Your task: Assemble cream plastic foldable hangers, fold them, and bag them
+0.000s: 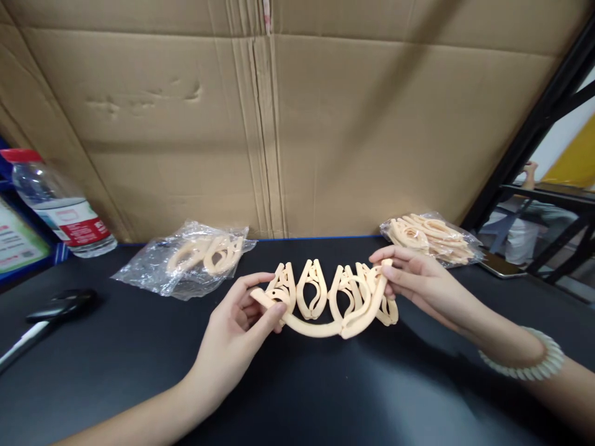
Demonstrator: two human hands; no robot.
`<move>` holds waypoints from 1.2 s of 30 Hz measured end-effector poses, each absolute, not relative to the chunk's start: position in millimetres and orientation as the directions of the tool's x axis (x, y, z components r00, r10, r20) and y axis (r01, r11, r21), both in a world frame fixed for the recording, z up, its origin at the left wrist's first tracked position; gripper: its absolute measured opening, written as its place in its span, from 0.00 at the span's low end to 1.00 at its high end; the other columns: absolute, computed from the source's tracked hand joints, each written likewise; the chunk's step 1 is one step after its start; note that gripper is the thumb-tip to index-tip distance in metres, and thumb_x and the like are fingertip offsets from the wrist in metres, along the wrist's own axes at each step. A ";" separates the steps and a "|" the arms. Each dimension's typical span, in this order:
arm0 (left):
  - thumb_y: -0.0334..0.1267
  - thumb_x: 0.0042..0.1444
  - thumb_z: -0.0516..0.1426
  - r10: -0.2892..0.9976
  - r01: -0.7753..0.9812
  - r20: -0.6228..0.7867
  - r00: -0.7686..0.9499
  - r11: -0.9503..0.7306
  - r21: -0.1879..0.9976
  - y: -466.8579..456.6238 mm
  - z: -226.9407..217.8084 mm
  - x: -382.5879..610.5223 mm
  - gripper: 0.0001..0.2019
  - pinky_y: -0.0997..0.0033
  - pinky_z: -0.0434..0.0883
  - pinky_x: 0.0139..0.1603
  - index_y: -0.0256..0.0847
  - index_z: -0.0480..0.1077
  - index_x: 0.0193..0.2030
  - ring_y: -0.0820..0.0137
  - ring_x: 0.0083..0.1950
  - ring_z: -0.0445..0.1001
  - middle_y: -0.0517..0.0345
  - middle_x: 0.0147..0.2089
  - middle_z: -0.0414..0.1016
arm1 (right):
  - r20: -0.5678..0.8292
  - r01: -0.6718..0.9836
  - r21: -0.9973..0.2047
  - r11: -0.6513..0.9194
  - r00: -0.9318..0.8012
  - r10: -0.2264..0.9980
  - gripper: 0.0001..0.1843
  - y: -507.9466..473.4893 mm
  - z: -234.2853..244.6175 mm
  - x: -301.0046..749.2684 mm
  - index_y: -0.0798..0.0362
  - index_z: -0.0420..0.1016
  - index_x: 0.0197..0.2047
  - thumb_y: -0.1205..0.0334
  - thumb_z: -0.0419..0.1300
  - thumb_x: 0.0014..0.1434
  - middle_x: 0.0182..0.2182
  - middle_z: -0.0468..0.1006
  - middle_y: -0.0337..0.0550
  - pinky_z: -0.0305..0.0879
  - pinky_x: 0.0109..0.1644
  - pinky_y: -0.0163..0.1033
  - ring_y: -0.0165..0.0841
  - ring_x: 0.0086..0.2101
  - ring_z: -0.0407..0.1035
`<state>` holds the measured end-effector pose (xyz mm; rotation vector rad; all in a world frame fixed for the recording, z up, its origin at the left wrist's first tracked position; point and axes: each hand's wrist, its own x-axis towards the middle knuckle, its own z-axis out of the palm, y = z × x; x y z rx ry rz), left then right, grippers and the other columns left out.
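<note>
Together, both hands (235,328) (418,279) grip a beige folding hanger (316,328); the red-white bottle label (74,224) is illegible.

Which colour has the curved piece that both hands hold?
The curved piece is plain pale cream, seen in the head view.

Lighting's decent tbh, medium bright and pretty soft, seems to come from above. The cardboard (162,124) behind the table's back edge has a blurry diagonal shadow across its right half. The black table (325,396) catches a hazy glare toward the near edge, right of centre, with a dark shadow below the right hand (421,279). Plastic bags (153,269) along the back edge show little white glints. Wide lens stretches stuff: bottle (69,217) by the back left corner leans outward. Background past the right edge is kinda mushy.
</note>
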<state>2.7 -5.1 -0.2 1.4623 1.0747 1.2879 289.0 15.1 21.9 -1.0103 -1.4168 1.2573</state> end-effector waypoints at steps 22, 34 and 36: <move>0.35 0.58 0.61 0.930 -0.002 0.269 0.250 -0.277 0.961 -12.0 -1.5 3.8 0.14 0.78 0.77 0.29 0.42 0.65 0.50 0.74 0.27 0.76 0.64 0.31 0.75 | 0.182 0.060 -0.949 0.310 -0.700 0.690 0.21 -15.0 15.6 266.5 0.40 0.70 0.59 0.64 0.59 0.65 0.61 0.66 0.42 0.63 0.62 0.40 0.34 0.59 0.63; 0.30 0.59 0.59 0.839 0.058 0.420 0.346 -0.466 0.883 -11.4 -4.7 2.7 0.17 0.75 0.78 0.48 0.48 0.71 0.54 0.67 0.48 0.80 0.58 0.51 0.79 | 0.167 0.082 -0.952 0.295 -0.667 0.726 0.27 -16.8 12.2 268.1 0.38 0.65 0.63 0.64 0.62 0.63 0.65 0.61 0.41 0.60 0.66 0.44 0.37 0.66 0.52; 0.30 0.59 0.59 0.842 0.077 0.419 0.340 -0.469 0.880 -10.3 -4.1 2.9 0.15 0.74 0.78 0.49 0.48 0.73 0.52 0.66 0.49 0.80 0.58 0.52 0.79 | 0.151 0.085 -0.955 0.283 -0.683 0.714 0.29 -19.0 12.6 267.7 0.38 0.64 0.64 0.64 0.63 0.62 0.67 0.56 0.42 0.59 0.66 0.44 0.38 0.66 0.51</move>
